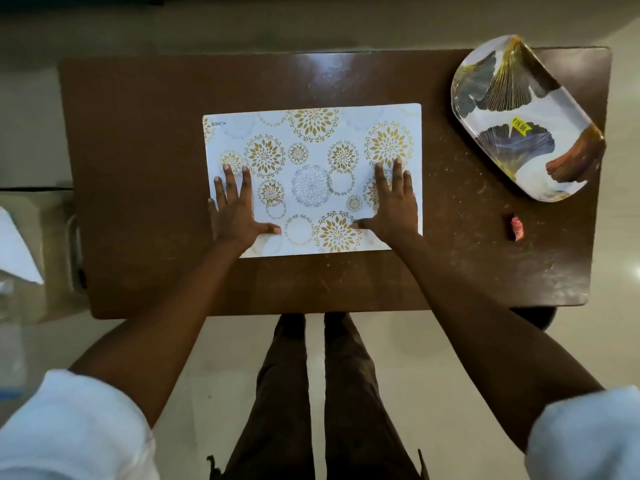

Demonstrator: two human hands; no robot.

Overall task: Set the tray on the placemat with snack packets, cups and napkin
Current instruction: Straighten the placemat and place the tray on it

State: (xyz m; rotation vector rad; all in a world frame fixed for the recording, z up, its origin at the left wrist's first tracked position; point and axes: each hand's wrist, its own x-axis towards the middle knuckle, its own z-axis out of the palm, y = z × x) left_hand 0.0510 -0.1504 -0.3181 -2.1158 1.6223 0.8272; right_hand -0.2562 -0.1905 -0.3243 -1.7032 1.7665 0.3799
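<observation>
A white placemat [311, 140] with gold and grey flower circles lies flat in the middle of the brown table [145, 133]. My left hand [235, 213] presses flat on its near left part, fingers straight and spread. My right hand [391, 202] presses flat on its near right part in the same way. The oval tray [519, 109], white with dark and gold leaf prints and a yellow price sticker, sits at the table's far right corner, apart from the placemat and both hands. No snack packets or cups are in view.
A small red wrapped item [515, 227] lies on the table to the right of the placemat, below the tray. A white paper-like sheet [17, 244] rests on a surface off the table's left side. My legs stand at the table's near edge.
</observation>
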